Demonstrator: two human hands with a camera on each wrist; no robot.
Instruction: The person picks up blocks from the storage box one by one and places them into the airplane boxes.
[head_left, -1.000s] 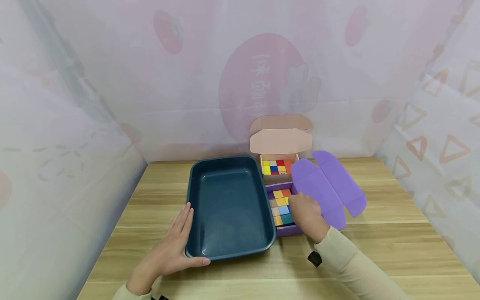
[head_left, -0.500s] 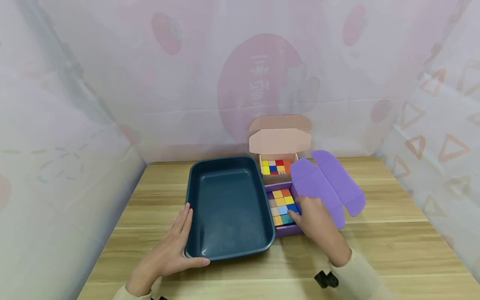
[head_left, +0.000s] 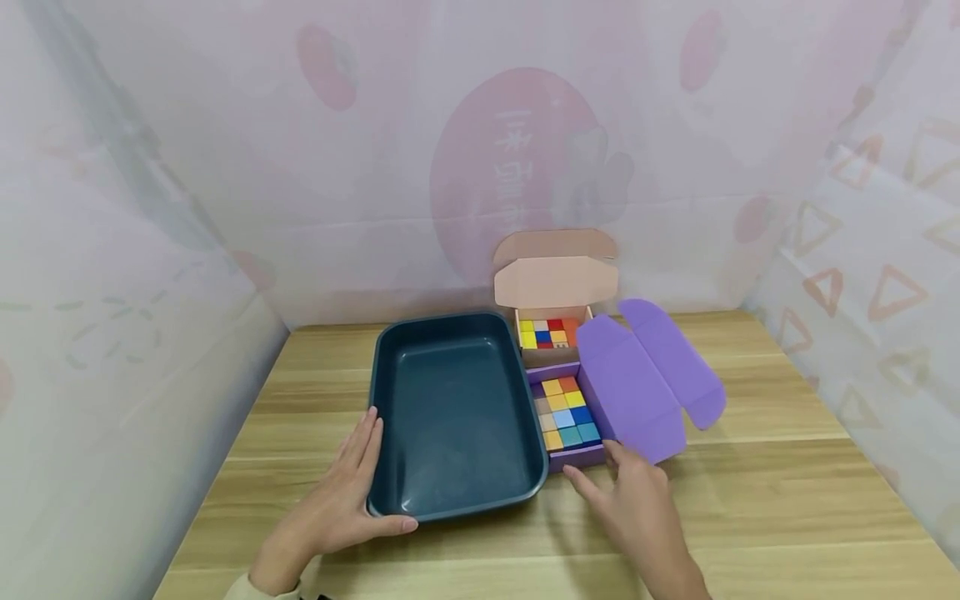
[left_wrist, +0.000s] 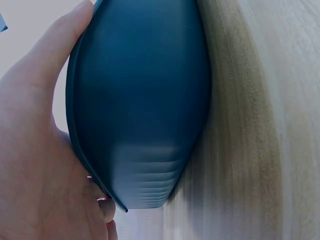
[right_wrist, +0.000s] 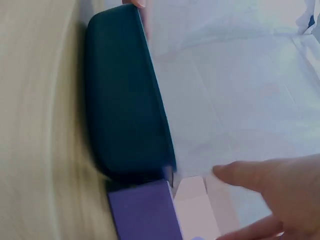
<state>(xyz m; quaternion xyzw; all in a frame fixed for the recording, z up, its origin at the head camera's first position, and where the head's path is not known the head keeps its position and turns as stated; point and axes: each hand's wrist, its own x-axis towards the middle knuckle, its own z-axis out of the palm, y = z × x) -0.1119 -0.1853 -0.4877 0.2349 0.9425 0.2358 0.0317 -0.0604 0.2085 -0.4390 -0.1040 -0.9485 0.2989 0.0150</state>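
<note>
A dark teal tray (head_left: 465, 417) lies on the wooden table, its basin bare. My left hand (head_left: 341, 492) rests at its near left corner, fingers straight along the left rim and thumb along the front. The left wrist view shows that hand (left_wrist: 45, 115) against the tray's rim (left_wrist: 72, 100). Right of the tray, a purple box (head_left: 581, 457) has its lid folded out and holds rows of coloured cubes (head_left: 564, 417). My right hand (head_left: 637, 508) is just before the box's near right corner, thumb and forefinger spread apart with nothing between them; whether a fingertip touches the box, I cannot tell.
Behind the purple box, a peach box (head_left: 555, 358) with its lid raised also holds coloured cubes. The purple lid (head_left: 637, 383) spreads right over the table (head_left: 780, 483). Printed cloth walls (head_left: 375, 200) enclose the table's back and sides.
My right hand has drawn back from over the cubes in the purple box toward the near edge, and its fingers have spread. More cubes show now. The left hand and tray have stayed put.
</note>
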